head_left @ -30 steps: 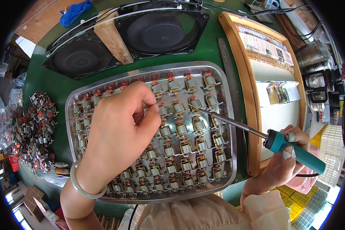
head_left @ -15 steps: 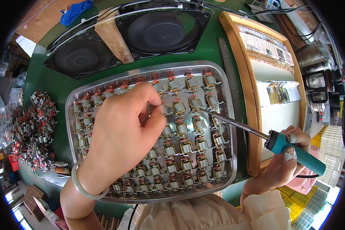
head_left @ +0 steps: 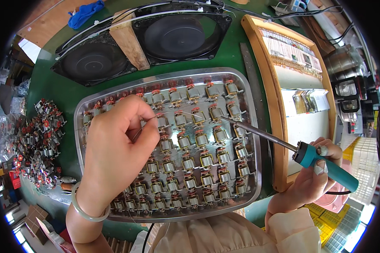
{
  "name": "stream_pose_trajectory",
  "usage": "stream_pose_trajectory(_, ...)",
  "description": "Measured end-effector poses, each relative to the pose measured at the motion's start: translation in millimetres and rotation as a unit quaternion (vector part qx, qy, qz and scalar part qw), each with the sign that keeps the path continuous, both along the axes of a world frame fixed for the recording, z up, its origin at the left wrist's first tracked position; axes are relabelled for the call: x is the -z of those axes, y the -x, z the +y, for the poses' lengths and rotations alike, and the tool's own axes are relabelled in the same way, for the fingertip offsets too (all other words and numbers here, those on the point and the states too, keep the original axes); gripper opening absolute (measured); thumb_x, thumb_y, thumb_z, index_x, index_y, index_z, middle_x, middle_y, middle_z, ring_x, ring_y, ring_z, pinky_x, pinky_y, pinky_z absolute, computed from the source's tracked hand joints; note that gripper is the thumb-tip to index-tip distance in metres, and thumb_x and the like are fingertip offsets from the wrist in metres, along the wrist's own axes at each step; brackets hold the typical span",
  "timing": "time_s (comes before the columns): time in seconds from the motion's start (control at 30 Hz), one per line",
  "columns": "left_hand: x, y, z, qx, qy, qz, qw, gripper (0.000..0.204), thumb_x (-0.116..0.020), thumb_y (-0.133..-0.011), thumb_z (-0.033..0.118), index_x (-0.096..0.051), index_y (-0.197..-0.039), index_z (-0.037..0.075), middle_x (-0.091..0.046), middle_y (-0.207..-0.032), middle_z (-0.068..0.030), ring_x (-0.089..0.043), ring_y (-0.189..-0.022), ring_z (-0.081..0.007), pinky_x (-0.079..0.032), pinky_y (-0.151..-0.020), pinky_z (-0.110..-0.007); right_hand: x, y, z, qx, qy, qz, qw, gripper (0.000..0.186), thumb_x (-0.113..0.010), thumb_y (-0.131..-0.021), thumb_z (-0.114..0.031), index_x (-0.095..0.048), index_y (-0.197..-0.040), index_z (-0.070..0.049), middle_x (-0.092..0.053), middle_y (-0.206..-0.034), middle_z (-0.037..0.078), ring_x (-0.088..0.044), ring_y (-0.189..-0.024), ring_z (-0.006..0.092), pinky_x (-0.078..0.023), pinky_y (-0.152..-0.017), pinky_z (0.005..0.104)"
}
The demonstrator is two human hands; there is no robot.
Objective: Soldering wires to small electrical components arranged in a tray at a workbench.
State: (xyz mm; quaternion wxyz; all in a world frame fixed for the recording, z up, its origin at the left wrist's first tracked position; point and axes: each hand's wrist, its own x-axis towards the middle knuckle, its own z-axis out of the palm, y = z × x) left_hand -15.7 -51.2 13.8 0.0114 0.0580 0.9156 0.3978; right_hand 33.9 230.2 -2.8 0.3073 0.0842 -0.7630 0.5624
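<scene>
My left hand [head_left: 120, 143] is pinched round a thin solder wire [head_left: 179, 111], whose free end sticks out to the right over the tray. My right hand [head_left: 302, 187], with white wraps on its fingertips, grips the teal handle of a soldering iron [head_left: 266, 135]. The iron's tip points left, close to a small coil part in the upper right of the tray. Rows of such coil parts [head_left: 202, 139], silvery with yellowish frames and red tops, stand in the metal tray [head_left: 256, 177]. My left hand and forearm hide the tray's left part.
Two black fans [head_left: 179, 38] with a wood block [head_left: 128, 44] between them stand behind the tray. Loose coil parts lie heaped [head_left: 42, 139] at left. A wooden-framed board [head_left: 278, 139] and a flat metal strip [head_left: 251, 71] lie to the right.
My left hand has drawn back leftward with the solder wire, uncovering more coil parts. The soldering iron stays almost in place. The tray has shifted very slightly.
</scene>
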Motion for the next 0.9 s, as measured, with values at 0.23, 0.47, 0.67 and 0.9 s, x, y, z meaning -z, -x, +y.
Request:
stream_pose_trajectory(0.23,1.5,-1.4,4.6,0.0,-0.017,0.001,1.0,0.007,-0.055,-0.07,-0.002,-0.05,-0.069,0.003,-0.033,-0.048,0.0045,-0.029,-0.044,-0.0008,-0.022,-0.04,-0.019,-0.4,2.1,-8.0,0.047,0.045,-0.021,0.998,0.027,-0.06,-0.061,-0.02,-0.047,-0.074,0.0,-0.043,-0.065,0.006,-0.037,-0.058,0.0134,-0.032,-0.054,0.0236)
stream_pose_trajectory(0.47,1.2,1.2,2.4,0.016,0.007,0.009,1.0,0.008,-0.056,-0.068,0.001,-0.048,-0.069,0.001,-0.043,-0.043,-0.0064,-0.041,-0.036,-0.0131,-0.031,-0.038,-0.026,0.3,2.0,-4.9,0.042,0.041,-0.017,0.998,0.027,-0.06,-0.061,-0.02,-0.047,-0.074,0.001,-0.043,-0.065,0.006,-0.037,-0.057,0.0138,-0.032,-0.053,0.0242)
stream_pose_trajectory(0.67,2.9,0.3,-4.0,0.013,0.0,0.003,1.0,0.009,-0.056,-0.068,0.002,-0.048,-0.069,0.002,-0.042,-0.043,-0.0061,-0.04,-0.036,-0.0125,-0.029,-0.038,-0.025,-1.8,1.9,-9.2,0.059,0.053,0.004,0.997,0.028,-0.06,-0.063,-0.023,-0.046,-0.073,0.0,-0.042,-0.064,0.006,-0.037,-0.056,0.0139,-0.033,-0.053,0.0237)
stream_pose_trajectory(0.9,3.0,-2.5,-4.1,0.008,0.004,0.001,1.0,0.008,-0.055,-0.068,0.001,-0.047,-0.069,0.001,-0.042,-0.043,-0.0058,-0.038,-0.036,-0.0115,-0.028,-0.037,-0.025,-2.6,-2.9,-7.8,0.056,0.046,-0.004,0.997,0.031,-0.06,-0.066,-0.026,-0.045,-0.074,-0.001,-0.041,-0.062,0.006,-0.038,-0.057,0.014,-0.033,-0.052,0.023)
